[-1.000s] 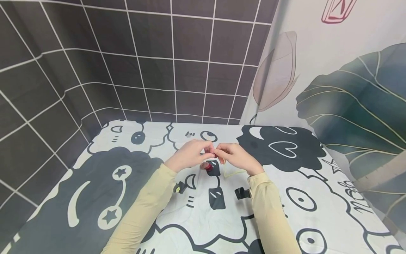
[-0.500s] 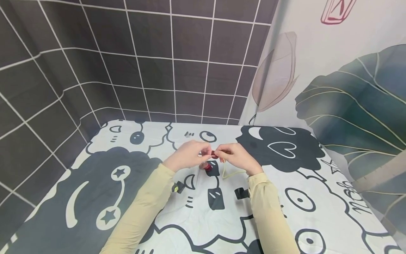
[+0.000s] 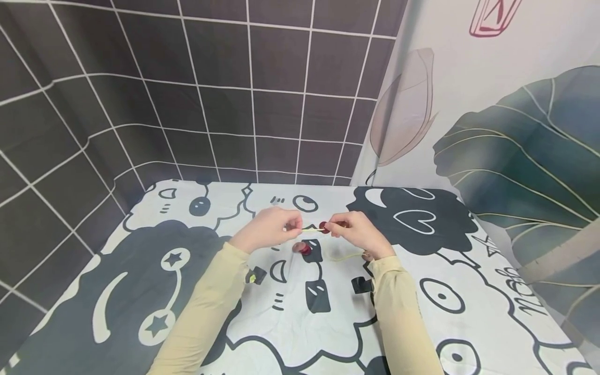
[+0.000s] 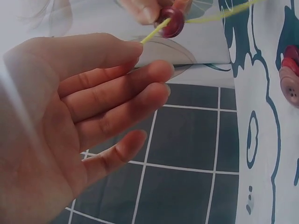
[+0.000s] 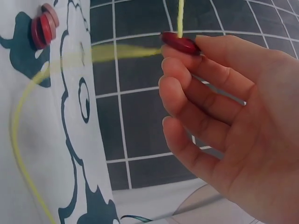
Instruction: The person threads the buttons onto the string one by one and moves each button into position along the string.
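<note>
My left hand (image 3: 267,229) pinches the end of a yellow string (image 4: 152,36) between thumb and forefinger, its other fingers loosely bent. The string runs taut to a dark red button (image 4: 172,22) and passes through it. My right hand (image 3: 358,233) pinches this button by its edge, between thumb and forefinger, as the right wrist view shows. Beyond the button, the string trails down in a loose curve over the cloth. Below the hands, several red and pinkish-brown buttons (image 3: 302,248) lie in a small heap on the patterned cloth.
A black-and-white cartoon cloth (image 3: 290,333) covers the table. Behind it hangs a dark grid-patterned curtain (image 3: 276,109), with a leaf-print one (image 3: 520,125) at the right. A small brown round piece (image 3: 367,255) lies by my right wrist at the string.
My hands have drawn apart, the left one moving left and the right one slightly right with the button. A straight stretch of yellow string now shows between them.
</note>
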`<state>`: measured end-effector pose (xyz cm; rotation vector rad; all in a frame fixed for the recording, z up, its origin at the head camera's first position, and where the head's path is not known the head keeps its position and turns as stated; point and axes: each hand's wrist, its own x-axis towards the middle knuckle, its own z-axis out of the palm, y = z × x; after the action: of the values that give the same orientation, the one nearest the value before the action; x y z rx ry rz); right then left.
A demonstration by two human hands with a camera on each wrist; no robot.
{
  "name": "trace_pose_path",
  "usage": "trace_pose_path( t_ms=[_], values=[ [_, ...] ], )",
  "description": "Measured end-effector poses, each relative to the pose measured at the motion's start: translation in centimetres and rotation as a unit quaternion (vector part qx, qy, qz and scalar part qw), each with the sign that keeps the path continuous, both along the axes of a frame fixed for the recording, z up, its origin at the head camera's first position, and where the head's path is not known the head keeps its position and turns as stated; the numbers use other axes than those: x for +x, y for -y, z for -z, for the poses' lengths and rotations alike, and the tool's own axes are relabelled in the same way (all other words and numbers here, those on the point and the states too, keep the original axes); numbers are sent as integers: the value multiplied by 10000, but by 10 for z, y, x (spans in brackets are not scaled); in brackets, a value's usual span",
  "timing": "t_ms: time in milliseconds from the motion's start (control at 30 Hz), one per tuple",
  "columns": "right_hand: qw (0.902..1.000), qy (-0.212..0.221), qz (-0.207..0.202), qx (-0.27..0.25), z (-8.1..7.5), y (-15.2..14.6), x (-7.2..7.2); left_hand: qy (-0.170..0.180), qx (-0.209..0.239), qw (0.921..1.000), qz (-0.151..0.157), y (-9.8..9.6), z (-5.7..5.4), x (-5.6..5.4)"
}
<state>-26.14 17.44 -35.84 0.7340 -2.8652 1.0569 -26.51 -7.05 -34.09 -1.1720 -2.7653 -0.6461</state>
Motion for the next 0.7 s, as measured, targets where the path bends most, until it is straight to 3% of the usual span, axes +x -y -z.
trace_pose_path(
  t_ms=[300,700],
  values=[
    [9998,134,34,126,0,-12,1,22,-83,9999,-117,9,-2,-3],
    [9952,927,278,132,5,-41,-2,325,-72,9990,-312,25,-8,-5]
  ],
)
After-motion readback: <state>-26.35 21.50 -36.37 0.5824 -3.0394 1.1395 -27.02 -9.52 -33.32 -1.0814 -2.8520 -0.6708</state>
